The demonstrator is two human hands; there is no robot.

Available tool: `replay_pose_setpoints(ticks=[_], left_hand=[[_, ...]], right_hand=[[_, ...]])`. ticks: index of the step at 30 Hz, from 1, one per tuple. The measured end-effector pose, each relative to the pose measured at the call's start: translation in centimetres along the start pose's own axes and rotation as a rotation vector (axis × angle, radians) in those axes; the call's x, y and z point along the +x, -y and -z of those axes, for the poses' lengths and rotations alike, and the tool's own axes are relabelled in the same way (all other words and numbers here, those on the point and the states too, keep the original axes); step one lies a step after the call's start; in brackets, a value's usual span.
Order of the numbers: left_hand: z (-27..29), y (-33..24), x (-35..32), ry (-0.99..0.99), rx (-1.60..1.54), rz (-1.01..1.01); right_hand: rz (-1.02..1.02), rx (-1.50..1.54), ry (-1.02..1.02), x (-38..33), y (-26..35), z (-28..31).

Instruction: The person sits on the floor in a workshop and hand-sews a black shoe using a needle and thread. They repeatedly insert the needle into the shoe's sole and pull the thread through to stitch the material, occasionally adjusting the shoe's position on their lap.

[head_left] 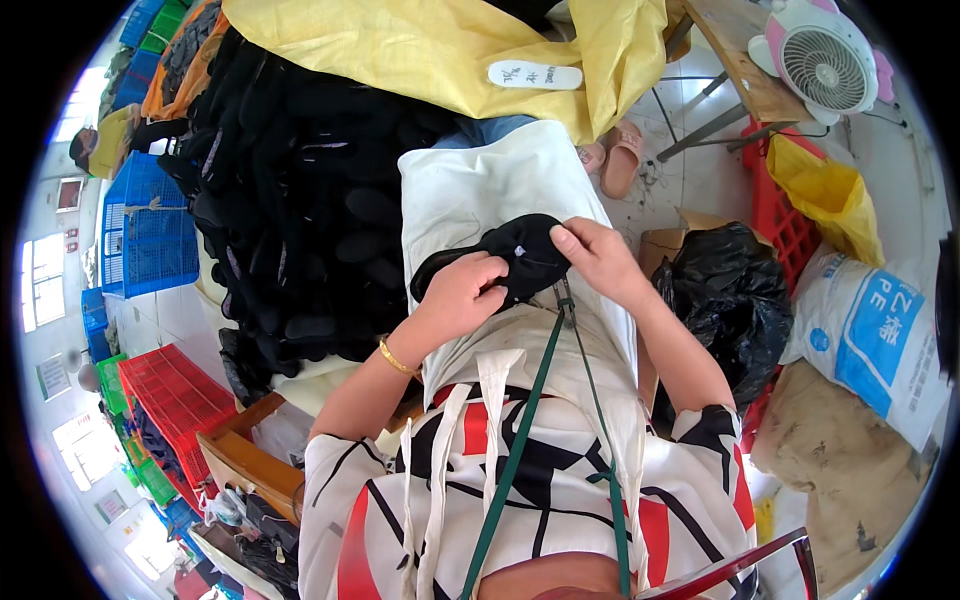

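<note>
Over my lap, on a white cloth apron (480, 180), I hold a soft black cloth shoe (522, 250) with a small pale mark on it. My left hand (462, 292), below a gold bracelet on the wrist, is closed with curled fingers on its left part. The right hand (603, 262) pinches its right end, thumb on top and the other fingers underneath. A green cord (545, 370) hangs from my neck down to the shoe; what its lower end carries is partly hidden. To the left lies a big heap of similar black cloth shoes (310, 200).
Ahead, a yellow sack (400, 50) bears a white insole (535, 75) with handwriting. On the right are a black plastic bag (730, 300), a white-and-blue sack (870, 330) and a fan (815, 65) on a wooden table. Red crates (175, 400) and a blue basket (150, 230) stand left.
</note>
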State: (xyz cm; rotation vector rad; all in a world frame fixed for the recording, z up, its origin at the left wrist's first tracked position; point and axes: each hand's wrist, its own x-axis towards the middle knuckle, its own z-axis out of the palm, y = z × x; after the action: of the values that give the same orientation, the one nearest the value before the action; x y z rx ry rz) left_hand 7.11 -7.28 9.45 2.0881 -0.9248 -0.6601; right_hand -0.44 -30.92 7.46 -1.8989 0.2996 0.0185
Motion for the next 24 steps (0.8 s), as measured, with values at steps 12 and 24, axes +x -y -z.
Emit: replay_pose_setpoints(ticks=[12, 24], left_hand=[[-1.0, -1.2, -1.5, -0.171, -1.057, 0.427], [-2.8, 0.7, -3.0, -0.239, -0.377, 0.311]], right_hand=[[0.126, -0.169, -0.060, -2.1, 2.6, -2.8], [0.502, -0.240, -0.041, -2.0, 4.1, -4.0]])
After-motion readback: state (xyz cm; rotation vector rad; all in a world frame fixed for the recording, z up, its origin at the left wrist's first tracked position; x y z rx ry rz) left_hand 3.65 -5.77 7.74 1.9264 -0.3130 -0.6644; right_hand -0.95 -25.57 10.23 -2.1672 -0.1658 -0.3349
